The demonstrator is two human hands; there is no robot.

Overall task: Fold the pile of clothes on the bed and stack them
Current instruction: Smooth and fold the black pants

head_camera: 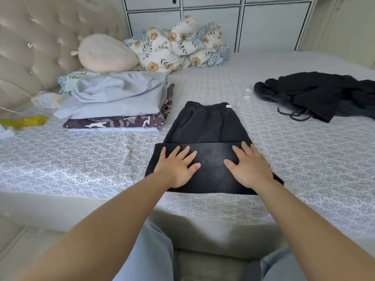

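Dark grey trousers (209, 126) lie on the bed in front of me, waistband at the far end, with the leg part folded up over the near half. My left hand (176, 167) presses flat on the left side of that fold, fingers spread. On the fold's right side my right hand (249, 167) also lies flat with fingers spread. A stack of folded clothes (115, 104) sits to the left, a pale blue-grey top above a camouflage piece. A crumpled black garment (320, 94) with drawstrings lies unfolded at the right.
The patterned bed sheet (304, 159) covers the mattress. A cream plush pillow (105, 53) and a floral quilt bundle (178, 45) sit at the back by the tufted headboard (30, 47). A yellow object (26, 120) lies at the far left. White cabinets (263, 23) stand behind the bed.
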